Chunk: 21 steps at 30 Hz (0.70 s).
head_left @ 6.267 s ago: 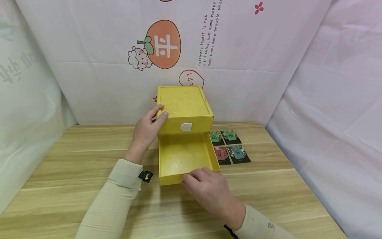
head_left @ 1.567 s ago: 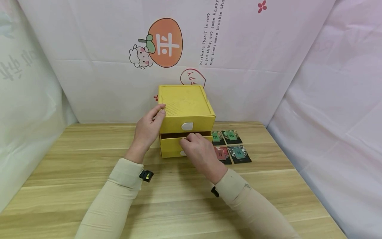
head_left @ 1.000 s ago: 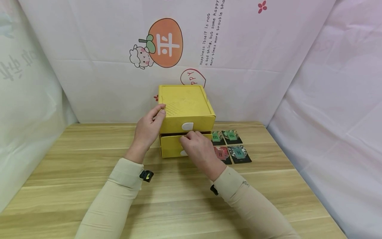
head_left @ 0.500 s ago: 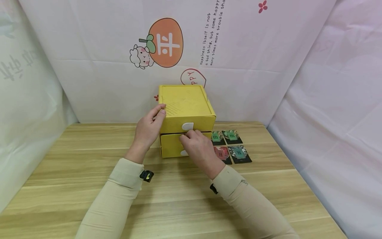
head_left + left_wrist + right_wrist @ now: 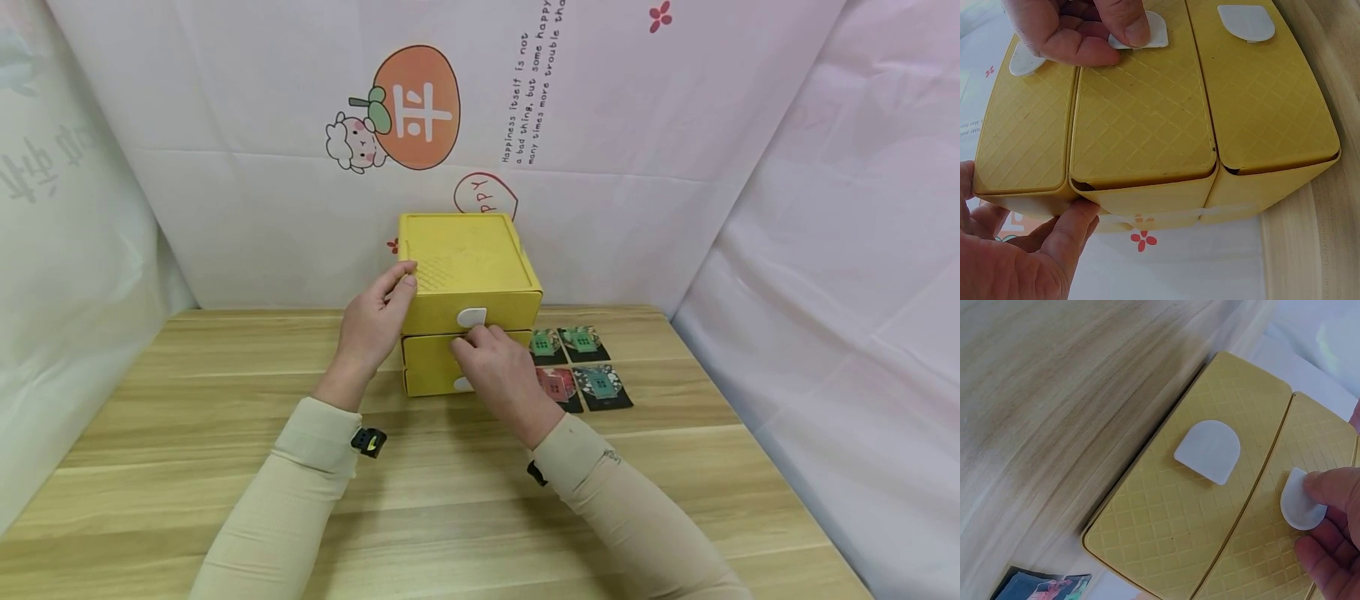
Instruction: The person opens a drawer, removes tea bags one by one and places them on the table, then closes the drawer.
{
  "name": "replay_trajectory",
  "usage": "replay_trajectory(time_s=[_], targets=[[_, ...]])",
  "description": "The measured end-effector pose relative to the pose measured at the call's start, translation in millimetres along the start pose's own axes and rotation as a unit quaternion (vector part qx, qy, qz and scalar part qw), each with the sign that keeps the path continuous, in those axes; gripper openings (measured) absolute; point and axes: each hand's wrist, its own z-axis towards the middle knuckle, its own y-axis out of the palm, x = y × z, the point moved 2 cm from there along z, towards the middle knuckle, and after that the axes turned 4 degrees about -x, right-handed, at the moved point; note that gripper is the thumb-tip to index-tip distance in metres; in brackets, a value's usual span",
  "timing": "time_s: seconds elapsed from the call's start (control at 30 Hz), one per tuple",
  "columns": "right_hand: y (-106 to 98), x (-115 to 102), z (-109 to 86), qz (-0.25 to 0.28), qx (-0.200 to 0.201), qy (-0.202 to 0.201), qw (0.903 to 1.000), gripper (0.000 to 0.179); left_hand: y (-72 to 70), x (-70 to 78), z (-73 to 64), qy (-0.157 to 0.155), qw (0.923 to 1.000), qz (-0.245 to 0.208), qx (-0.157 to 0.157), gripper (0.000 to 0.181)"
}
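A small yellow drawer cabinet (image 5: pixel 465 250) stands at the back of the table, with three drawer fronts stacked in it, as the left wrist view shows. Each front bears a white tab handle. My left hand (image 5: pixel 371 325) holds the top left edge of the cabinet, with thumb and fingers about its corner. My right hand (image 5: pixel 506 383) pinches the white tab (image 5: pixel 1300 503) of the middle drawer (image 5: pixel 1141 119). That drawer sits flush with the others. The top drawer's tab (image 5: pixel 472 317) and the bottom drawer's tab (image 5: pixel 1210 452) are untouched.
To the cabinet's right lie several square picture cards (image 5: pixel 604 387), partly hidden by the right hand. The wooden table (image 5: pixel 187 450) runs up to white printed cloth (image 5: pixel 600 233) at the back. More cloth hangs at both sides.
The middle drawer was pulled far out and has slid in, pushed by my right hand; its last thin gap went within the past second. My left hand has stayed on the cabinet's corner.
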Motion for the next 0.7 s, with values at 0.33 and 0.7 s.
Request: replay_trajectory(time_s=[0.33, 0.7], targets=[[3.2, 0.1, 0.3, -0.011, -0.003, 0.004, 0.9999, 0.006, -0.5, 0.5, -1.4, 0.000, 1.0000, -0.003, -0.001, 0.052], [5.2, 0.9, 1.3, -0.008, 0.001, 0.000, 1.0000, 0.007, 0.2, -0.3, 0.0, 0.003, 1.0000, -0.001, -0.001, 0.053]])
